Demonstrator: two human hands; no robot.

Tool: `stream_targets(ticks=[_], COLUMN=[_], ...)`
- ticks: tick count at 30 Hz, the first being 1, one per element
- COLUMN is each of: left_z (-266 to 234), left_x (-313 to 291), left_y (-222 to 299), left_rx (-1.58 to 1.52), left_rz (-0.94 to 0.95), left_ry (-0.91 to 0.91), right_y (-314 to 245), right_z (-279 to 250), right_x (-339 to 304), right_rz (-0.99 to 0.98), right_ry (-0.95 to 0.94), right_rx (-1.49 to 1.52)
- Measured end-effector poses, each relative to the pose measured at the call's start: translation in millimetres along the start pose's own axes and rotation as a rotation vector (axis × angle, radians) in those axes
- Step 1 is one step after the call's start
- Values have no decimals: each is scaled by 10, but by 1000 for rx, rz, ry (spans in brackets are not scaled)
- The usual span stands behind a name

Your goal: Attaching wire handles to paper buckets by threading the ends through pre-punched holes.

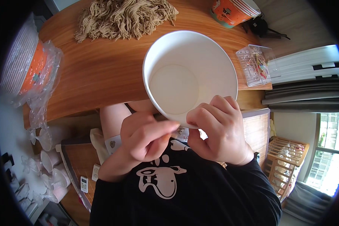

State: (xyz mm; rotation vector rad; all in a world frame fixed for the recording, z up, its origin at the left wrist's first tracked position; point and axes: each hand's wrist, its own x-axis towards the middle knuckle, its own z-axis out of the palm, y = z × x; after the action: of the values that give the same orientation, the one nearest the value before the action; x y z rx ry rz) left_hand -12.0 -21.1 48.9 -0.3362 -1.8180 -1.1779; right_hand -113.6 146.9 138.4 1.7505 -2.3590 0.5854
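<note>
The white bucket (205, 62) was just beyond your fingers (198, 114), by the wooden table (90, 73), mouth facing up at you, long axis running down and away. Your right hand (219, 130), the nearer, gripped its close rim; your left hand (143, 135) was bunched beside that rim, though whether its fingers pinched anything I couldn't tell

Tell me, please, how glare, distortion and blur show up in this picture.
Head view: the window glares almost white and leans, likely from the lens; head view: the corners are black; head view: the left hand looks slightly blurred, the white bucket fairly sharp.
</note>
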Motion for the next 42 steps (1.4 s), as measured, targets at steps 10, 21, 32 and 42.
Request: stream_targets(ticks=[10, 21, 32, 42], left_z=[65, 83, 86, 96], left_x=[110, 99, 88, 70], left_y=[90, 103, 122, 94], left_rx=[181, 181, 139, 146], left_rz=[-104, -125, -138, -117], left_ry=[-43, -52, -55, -57], right_y=[33, -55, -80, -35], right_z=[-117, -50, -88, -223], right_x=[-26, -78, -46, -20], right_rz=[40, 188, 115, 257], right_ry=[-3, 80, 62, -91], right_rx=[246, 348, 309, 665])
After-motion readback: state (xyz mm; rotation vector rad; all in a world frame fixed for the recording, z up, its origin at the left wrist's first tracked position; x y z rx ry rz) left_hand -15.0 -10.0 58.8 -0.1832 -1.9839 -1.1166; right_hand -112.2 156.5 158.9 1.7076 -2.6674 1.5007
